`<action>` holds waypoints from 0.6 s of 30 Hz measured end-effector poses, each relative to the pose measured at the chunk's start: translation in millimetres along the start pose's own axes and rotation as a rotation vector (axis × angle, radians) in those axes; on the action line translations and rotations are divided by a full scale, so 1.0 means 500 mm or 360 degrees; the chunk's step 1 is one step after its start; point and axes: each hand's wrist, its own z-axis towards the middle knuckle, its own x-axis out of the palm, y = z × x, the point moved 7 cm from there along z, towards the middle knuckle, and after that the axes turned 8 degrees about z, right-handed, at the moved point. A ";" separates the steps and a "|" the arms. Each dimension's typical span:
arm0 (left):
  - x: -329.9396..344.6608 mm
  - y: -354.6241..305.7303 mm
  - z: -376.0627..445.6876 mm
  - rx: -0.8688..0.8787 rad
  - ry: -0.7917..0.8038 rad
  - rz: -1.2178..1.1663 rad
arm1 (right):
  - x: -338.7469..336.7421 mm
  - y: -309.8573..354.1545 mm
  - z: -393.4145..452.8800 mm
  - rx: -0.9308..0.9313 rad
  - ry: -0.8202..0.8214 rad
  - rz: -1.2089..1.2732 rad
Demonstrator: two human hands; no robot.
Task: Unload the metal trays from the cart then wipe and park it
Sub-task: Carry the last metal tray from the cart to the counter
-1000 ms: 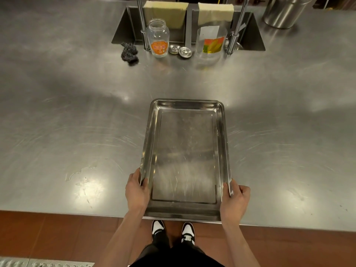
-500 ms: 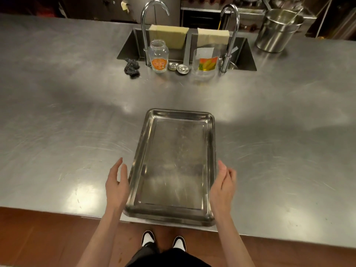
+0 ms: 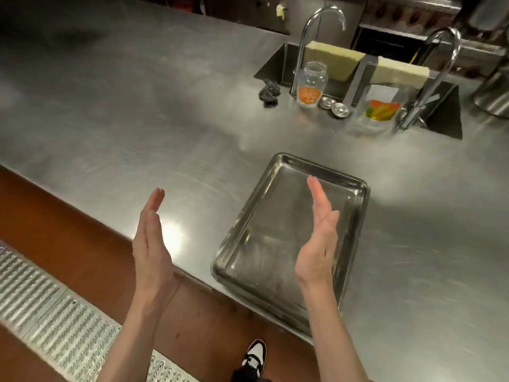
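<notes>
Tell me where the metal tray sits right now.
In the head view the metal tray lies flat on the steel counter at its near edge, right of centre, in front of the sink, with the open right hand above it.

Metal tray (image 3: 278, 238) on steel counter (image 3: 137, 128), both hands empty, flat

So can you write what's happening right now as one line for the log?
step: tray set down | metal tray: on counter, near edge | left hand: open, empty | right hand: open, above tray | cart: not visible
</notes>
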 end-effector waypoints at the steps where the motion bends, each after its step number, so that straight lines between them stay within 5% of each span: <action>1: -0.023 -0.004 -0.005 0.0007 -0.0045 0.0000 | 0.025 0.006 -0.003 0.0003 0.0054 0.0024; 9: -0.285 -0.006 -0.115 -0.0005 -0.0566 0.0097 | 0.251 0.043 -0.100 0.0133 0.0592 0.0155; 18: -0.582 0.027 -0.421 -0.0156 -0.1162 0.0249 | 0.469 0.146 -0.359 0.0141 0.1233 0.0362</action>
